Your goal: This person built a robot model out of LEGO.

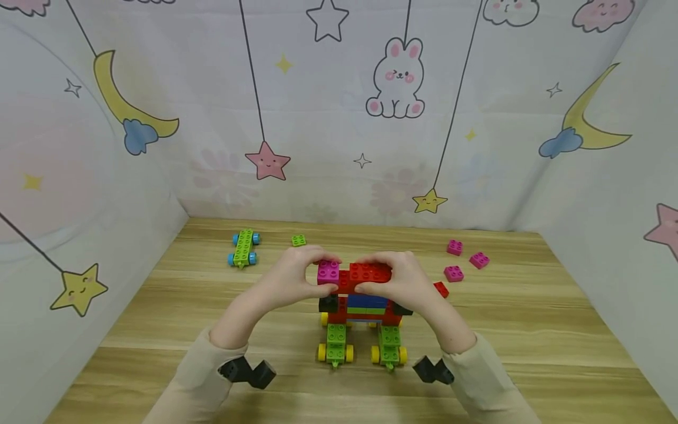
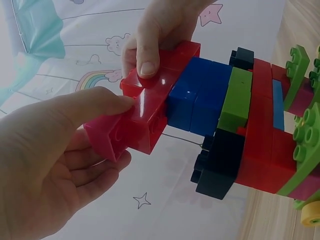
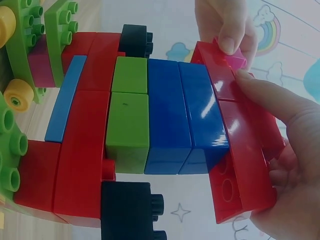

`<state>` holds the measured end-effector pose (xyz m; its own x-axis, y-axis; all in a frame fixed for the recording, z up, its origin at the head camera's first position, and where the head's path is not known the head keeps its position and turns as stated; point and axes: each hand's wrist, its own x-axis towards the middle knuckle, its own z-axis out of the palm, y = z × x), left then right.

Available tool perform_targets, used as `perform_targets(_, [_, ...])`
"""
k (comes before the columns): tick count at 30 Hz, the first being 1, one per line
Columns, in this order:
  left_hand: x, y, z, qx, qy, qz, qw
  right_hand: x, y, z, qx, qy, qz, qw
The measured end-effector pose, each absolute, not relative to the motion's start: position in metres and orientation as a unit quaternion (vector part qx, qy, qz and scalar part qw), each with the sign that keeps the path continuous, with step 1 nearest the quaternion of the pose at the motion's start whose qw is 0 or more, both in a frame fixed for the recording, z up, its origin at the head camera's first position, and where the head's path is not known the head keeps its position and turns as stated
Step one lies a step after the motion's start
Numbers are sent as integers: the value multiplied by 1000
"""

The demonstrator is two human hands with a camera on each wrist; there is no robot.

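A toy-brick structure stands on two green wheeled bases (image 1: 336,334) with yellow wheels. Its middle has blue bricks (image 2: 197,95), a green layer (image 3: 127,117) and black bricks (image 2: 217,162) jutting out on both sides. A row of red bricks (image 3: 242,145) crosses the top. My left hand (image 1: 286,277) pinches a magenta brick (image 1: 328,271) at the row's left end, thumb near side, fingers beyond. Above the row's right part, my right hand (image 1: 402,277) grips a red brick (image 1: 368,271) between thumb and fingers. Whether the magenta brick is fully seated, I cannot tell.
A green wheeled base (image 1: 244,247) with blue wheels lies at the back left, near a small green brick (image 1: 299,240). Several magenta bricks (image 1: 454,273) are scattered at the back right. A red brick (image 1: 441,289) lies beside my right hand. Printed cloth walls surround the wooden table (image 1: 175,306).
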<state>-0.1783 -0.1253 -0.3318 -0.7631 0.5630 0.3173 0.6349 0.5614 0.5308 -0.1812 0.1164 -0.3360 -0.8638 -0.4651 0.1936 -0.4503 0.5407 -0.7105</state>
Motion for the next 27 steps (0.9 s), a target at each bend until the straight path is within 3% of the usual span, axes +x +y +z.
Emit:
perform_targets(22, [-177,-122,-337,-352,-867,-338,99,-180,119,-330,-296,876,-380,6])
perform_targets(27, [-175,-122,-337,-355,-863,-346,95,-179,129,-327,-305,870,-384,-39])
